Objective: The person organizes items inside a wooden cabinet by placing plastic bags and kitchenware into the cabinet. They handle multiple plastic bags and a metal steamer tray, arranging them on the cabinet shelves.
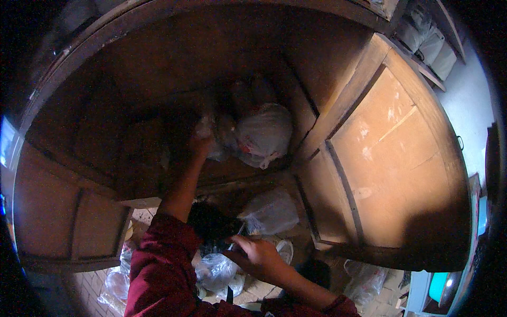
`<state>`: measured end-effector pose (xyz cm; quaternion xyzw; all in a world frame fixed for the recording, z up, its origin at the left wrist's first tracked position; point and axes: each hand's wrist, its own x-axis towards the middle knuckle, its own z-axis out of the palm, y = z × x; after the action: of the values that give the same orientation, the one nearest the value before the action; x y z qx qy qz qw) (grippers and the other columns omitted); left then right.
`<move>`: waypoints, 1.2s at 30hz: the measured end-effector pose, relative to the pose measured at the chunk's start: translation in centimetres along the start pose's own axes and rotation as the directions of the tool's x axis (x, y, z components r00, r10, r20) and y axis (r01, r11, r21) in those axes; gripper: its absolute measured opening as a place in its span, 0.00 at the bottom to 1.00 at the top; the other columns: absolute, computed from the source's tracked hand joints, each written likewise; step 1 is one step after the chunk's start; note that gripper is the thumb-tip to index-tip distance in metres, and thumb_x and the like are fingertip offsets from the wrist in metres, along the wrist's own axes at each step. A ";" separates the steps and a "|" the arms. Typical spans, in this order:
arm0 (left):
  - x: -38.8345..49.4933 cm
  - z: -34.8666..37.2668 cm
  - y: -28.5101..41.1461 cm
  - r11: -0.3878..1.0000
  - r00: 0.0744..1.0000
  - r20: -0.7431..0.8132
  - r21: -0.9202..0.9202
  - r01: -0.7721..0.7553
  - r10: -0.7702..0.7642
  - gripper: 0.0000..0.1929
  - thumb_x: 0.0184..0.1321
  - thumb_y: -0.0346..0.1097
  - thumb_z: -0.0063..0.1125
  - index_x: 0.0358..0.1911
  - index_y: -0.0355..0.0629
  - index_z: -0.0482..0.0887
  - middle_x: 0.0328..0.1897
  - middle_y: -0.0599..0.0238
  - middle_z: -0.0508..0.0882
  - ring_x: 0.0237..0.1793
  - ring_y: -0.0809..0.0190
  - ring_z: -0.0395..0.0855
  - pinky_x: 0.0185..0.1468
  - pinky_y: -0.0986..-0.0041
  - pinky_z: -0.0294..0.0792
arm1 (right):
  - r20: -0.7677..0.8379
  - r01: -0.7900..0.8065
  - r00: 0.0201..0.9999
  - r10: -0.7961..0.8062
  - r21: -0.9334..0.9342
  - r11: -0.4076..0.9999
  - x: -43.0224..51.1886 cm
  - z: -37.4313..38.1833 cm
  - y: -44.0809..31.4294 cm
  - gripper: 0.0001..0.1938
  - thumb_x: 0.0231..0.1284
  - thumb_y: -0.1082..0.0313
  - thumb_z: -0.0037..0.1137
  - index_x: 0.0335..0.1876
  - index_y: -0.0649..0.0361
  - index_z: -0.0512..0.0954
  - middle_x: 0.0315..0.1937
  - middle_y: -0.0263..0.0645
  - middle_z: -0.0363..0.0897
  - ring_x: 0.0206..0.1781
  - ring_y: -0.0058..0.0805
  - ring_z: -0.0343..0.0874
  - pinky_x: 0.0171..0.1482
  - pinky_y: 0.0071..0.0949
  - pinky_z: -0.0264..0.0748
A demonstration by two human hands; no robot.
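Note:
My left hand (202,145) reaches into a dark wooden cabinet (222,174), at the end of a maroon sleeve. It is at a clear plastic bag (216,153); shade hides whether the fingers grip it. Just right of that bag sits a full, rounded white plastic bag (264,132) with red print and a knotted end. Lower down and closer to me is my right hand (259,255), its fingers bent and partly in shadow. Whether it holds anything is unclear. Beneath it lies a clear plastic bag with contents (218,271).
An open wooden cabinet door (390,146) swings out on the right, another door (67,214) on the left. Below the cabinet lies a whitish plastic bag (273,214), beside a dark bristly thing (212,224). Another plastic bag (366,277) rests on the paved floor (93,289).

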<state>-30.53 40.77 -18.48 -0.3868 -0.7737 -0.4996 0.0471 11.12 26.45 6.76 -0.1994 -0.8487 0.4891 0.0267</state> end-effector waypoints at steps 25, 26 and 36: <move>17.5 0.7 -5.9 0.964 0.973 0.199 0.211 -0.162 0.120 0.21 0.63 0.40 0.54 0.58 0.45 0.73 0.57 0.60 0.77 0.56 0.60 0.71 0.52 0.68 0.71 | 0.159 -0.094 0.979 0.128 -0.206 0.974 1.4 1.0 6.8 0.17 0.66 0.52 0.50 0.55 0.49 0.74 0.40 0.46 0.82 0.35 0.43 0.84 0.35 0.39 0.81; 17.8 1.0 -5.8 0.966 0.973 0.203 0.209 -0.153 0.110 0.20 0.63 0.40 0.54 0.58 0.45 0.74 0.56 0.60 0.77 0.56 0.60 0.72 0.52 0.68 0.71 | 0.156 -0.082 0.981 0.115 -0.208 0.975 1.4 0.9 7.0 0.18 0.66 0.52 0.50 0.56 0.50 0.73 0.42 0.46 0.81 0.34 0.44 0.84 0.34 0.39 0.81; 19.8 2.0 -6.0 0.975 0.977 0.208 0.208 -0.080 0.035 0.19 0.64 0.40 0.54 0.57 0.44 0.75 0.54 0.61 0.78 0.53 0.61 0.73 0.51 0.69 0.71 | 0.185 -0.002 0.979 0.085 -0.408 0.913 2.1 -0.7 5.8 0.23 0.64 0.46 0.49 0.52 0.57 0.74 0.44 0.51 0.79 0.36 0.47 0.81 0.36 0.43 0.79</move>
<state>-47.59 52.09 -14.80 -0.4509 -0.8123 -0.3691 0.0238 11.20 30.30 1.91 -0.1697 -0.9252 0.3206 -0.1111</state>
